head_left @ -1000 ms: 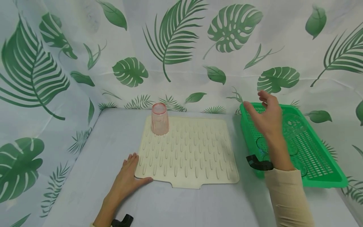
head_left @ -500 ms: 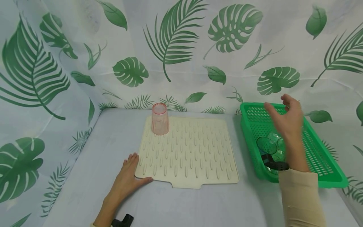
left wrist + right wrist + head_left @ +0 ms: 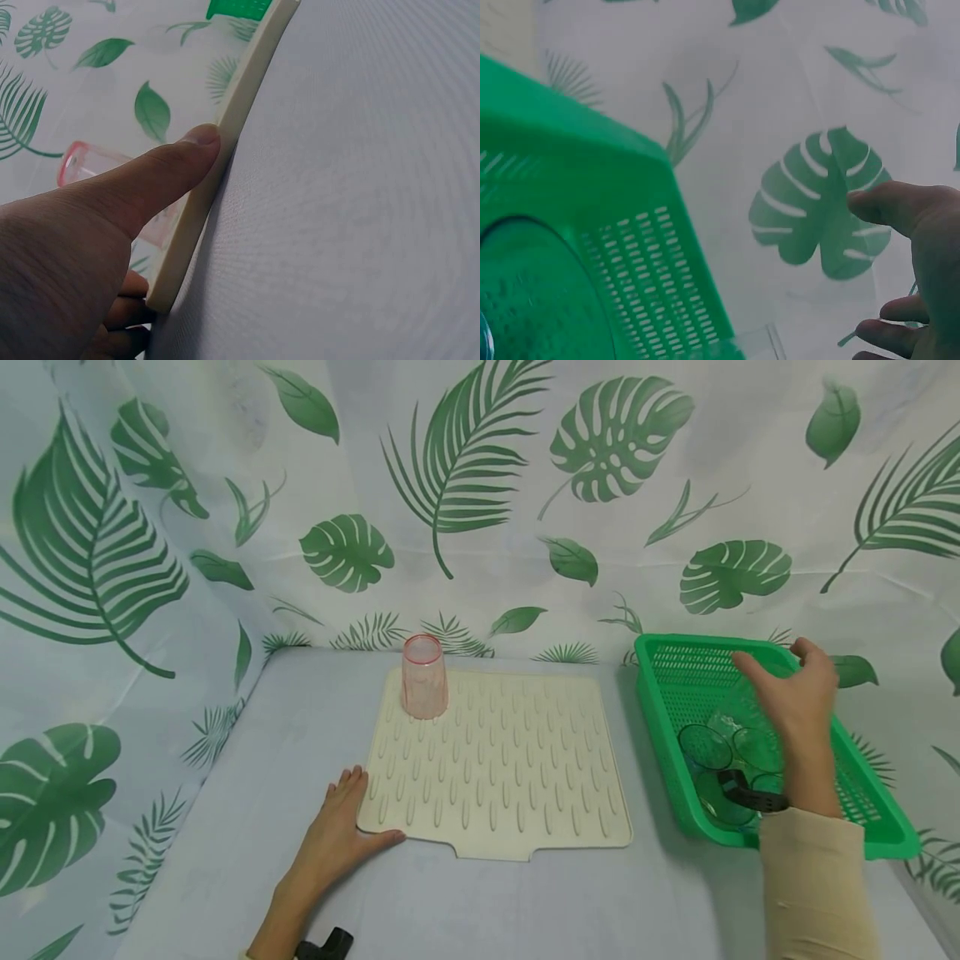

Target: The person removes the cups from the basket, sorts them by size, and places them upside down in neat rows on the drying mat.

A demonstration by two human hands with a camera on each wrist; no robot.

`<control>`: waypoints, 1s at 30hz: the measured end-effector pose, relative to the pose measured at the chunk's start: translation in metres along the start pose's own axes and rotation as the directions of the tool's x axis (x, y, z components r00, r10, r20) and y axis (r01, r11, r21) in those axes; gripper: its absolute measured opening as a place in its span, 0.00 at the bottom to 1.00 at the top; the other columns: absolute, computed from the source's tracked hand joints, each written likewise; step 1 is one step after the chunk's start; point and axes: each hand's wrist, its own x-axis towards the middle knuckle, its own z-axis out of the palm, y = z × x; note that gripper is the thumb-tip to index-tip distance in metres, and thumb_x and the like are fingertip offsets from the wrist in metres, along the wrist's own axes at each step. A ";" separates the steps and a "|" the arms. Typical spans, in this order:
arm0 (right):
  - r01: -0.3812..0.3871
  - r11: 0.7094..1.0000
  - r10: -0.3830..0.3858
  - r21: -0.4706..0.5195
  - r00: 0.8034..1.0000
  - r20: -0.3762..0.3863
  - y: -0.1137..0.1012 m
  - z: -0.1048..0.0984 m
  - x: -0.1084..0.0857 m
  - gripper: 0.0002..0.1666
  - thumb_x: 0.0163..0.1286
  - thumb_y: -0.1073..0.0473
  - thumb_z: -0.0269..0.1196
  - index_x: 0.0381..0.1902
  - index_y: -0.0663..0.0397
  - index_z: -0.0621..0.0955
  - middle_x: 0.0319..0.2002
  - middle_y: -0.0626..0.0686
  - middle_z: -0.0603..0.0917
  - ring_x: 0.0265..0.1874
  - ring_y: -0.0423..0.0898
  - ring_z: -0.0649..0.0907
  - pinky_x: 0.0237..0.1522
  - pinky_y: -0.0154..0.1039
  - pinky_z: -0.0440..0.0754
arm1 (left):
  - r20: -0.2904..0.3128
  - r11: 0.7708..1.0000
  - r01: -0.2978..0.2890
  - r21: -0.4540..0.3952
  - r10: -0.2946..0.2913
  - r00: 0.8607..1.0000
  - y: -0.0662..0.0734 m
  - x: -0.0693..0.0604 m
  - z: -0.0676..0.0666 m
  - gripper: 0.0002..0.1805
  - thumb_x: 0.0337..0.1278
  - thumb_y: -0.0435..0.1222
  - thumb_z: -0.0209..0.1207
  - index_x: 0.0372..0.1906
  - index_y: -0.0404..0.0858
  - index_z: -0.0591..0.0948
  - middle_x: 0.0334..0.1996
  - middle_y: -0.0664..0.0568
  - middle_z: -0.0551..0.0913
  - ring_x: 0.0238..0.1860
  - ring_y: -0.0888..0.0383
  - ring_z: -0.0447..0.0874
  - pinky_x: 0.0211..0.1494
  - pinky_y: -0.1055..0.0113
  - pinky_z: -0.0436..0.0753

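Observation:
My left hand point(image 3: 335, 827) rests at the near left corner of a cream drying mat point(image 3: 498, 760) with raised ridges. In the left wrist view its thumb lies against the mat's edge point(image 3: 225, 150), its fingers partly hidden. A pink-tinted drinking glass point(image 3: 424, 681) stands on the mat's far left corner. Over the green plastic basket point(image 3: 660, 760) hovers my right hand point(image 3: 798, 702), thumb and fingers spread apart, holding nothing. Several clear glasses point(image 3: 705, 746) sit in the basket, some partly hidden by the right wrist. The right wrist view shows one round glass rim point(image 3: 547, 232) close up.
A pale grey cloth point(image 3: 300, 710) covers the table. Behind and to the left hangs a white curtain point(image 3: 480, 593) printed with green leaves. The basket's slatted right wall point(image 3: 862, 785) stands right of the right forearm. Each wrist wears a black device point(image 3: 326, 943).
My right hand has moved rightward over the basket and slightly toward me, uncovering more of the glasses. The left hand, the mat and the pink glass have stayed in place.

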 end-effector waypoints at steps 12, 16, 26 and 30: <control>-0.129 0.988 0.135 -0.083 0.988 0.075 0.033 -0.010 0.015 0.62 0.68 0.30 0.55 0.80 0.62 0.42 0.80 0.68 0.40 0.78 0.69 0.45 0.71 0.73 0.57 | -0.001 1.000 0.004 -0.012 -0.004 1.000 -0.001 0.000 0.000 0.64 0.41 0.65 0.72 0.77 0.32 0.59 0.78 0.34 0.56 0.80 0.38 0.49 0.82 0.42 0.50; -0.159 0.982 0.169 -0.099 0.980 0.105 0.040 -0.010 0.018 0.64 0.68 0.29 0.55 0.80 0.64 0.40 0.80 0.70 0.40 0.78 0.71 0.46 0.70 0.73 0.58 | -0.006 1.000 0.001 -0.014 -0.001 1.000 -0.001 0.000 0.001 0.64 0.41 0.64 0.72 0.77 0.32 0.59 0.78 0.34 0.57 0.80 0.38 0.49 0.82 0.42 0.50; -0.185 0.969 0.214 -0.164 0.959 0.184 0.043 -0.009 0.022 0.69 0.66 0.28 0.55 0.78 0.70 0.35 0.77 0.76 0.43 0.73 0.78 0.53 0.65 0.75 0.64 | -0.009 1.000 0.000 -0.017 0.000 1.000 -0.001 0.000 0.001 0.64 0.40 0.64 0.72 0.77 0.33 0.59 0.78 0.35 0.56 0.80 0.39 0.49 0.82 0.42 0.50; -0.205 0.965 0.237 -0.166 0.950 0.202 0.046 -0.009 0.023 0.70 0.66 0.28 0.56 0.77 0.71 0.34 0.77 0.77 0.41 0.74 0.78 0.53 0.65 0.75 0.64 | -0.010 1.000 0.000 -0.009 0.000 1.000 -0.001 0.000 0.002 0.64 0.40 0.64 0.72 0.77 0.33 0.59 0.78 0.35 0.57 0.80 0.39 0.49 0.82 0.42 0.50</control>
